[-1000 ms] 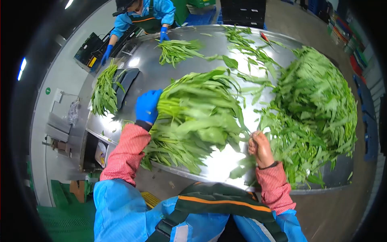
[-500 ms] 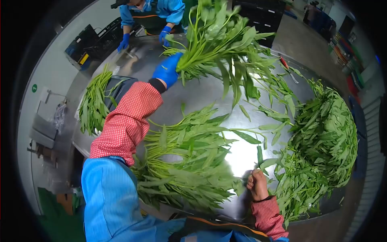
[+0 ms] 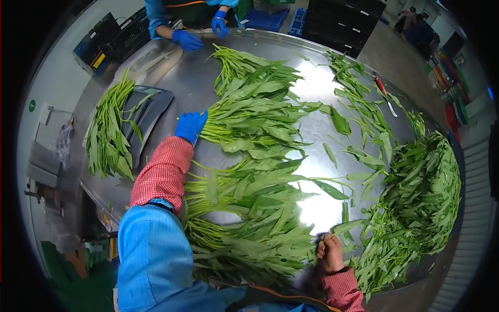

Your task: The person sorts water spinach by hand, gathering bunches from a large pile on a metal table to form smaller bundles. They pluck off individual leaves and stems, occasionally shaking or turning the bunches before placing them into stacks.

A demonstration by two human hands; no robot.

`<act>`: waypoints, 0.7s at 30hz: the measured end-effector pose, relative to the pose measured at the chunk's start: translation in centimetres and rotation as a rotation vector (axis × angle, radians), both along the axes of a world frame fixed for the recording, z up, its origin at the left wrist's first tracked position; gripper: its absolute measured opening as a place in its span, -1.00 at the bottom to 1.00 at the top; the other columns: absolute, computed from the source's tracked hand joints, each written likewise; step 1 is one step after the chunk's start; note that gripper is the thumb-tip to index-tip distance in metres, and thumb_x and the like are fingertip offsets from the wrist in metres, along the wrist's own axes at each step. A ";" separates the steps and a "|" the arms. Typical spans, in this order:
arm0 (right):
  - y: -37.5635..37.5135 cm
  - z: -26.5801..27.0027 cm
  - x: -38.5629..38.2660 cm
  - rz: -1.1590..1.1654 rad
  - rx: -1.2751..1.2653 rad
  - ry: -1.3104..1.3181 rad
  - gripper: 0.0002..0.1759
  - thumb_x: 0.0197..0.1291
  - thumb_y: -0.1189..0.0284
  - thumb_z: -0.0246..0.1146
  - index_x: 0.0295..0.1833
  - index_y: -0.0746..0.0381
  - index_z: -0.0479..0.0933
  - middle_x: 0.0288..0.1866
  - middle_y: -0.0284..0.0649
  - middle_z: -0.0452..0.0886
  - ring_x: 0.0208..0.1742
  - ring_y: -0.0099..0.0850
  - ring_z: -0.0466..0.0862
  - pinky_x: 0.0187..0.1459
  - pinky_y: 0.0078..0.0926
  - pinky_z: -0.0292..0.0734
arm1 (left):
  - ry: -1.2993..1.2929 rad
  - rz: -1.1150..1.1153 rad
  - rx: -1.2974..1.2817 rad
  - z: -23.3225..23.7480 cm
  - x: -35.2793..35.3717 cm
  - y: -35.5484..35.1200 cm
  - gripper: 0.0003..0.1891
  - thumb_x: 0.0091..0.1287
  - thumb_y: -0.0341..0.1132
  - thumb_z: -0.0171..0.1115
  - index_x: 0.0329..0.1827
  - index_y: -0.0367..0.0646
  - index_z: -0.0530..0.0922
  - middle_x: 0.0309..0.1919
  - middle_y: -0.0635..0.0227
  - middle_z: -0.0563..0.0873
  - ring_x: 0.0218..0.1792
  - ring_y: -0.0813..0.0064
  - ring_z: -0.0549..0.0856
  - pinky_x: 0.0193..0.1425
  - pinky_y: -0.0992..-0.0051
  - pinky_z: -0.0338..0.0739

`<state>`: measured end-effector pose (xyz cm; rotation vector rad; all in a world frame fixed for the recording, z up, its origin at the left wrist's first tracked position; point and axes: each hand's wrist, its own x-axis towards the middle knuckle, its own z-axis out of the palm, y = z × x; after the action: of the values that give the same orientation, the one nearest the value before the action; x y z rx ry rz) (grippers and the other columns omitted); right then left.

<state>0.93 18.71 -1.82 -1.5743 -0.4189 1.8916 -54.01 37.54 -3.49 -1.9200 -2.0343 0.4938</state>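
Lay bunch (image 3: 254, 120) flat, stems (image 3: 212, 128) toward left edge of counter (image 3: 195, 78), left hand (image 3: 191, 126) fingers closed over them; right hand (image 3: 330, 252) fingers curled, hold unclear

"What lies left on the counter (image 3: 200, 67)?"

"A platform (image 3: 158, 106), with one bunch (image 3: 106, 130) of stems over its left side."

"Middle?"

"More bunches (image 3: 254, 117), in a row from near edge to far."

"And right?"

"A heap (image 3: 423, 197); beyond it a knife (image 3: 380, 86), just right of loose stems (image 3: 347, 78)."

"Behind the counter?"

"Stacked crates (image 3: 335, 23)."
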 end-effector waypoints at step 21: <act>-4.8 6.2 8.8 0.770 0.604 -0.894 -0.62 0.24 0.11 0.13 -0.09 0.21 0.50 -0.32 -0.03 0.65 -0.24 -0.01 0.65 -0.23 -0.13 0.53 | -1.285 -0.653 -0.099 12.7 34.9 -13.4 -0.08 -0.07 -0.33 0.51 0.41 -0.23 0.22 0.22 0.12 0.47 0.25 0.15 0.45 0.35 0.28 0.28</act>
<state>9.71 13.88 4.39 -1.8499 -1.9936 1.1473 -19.07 24.13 9.22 -3.1797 -1.5950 -1.0718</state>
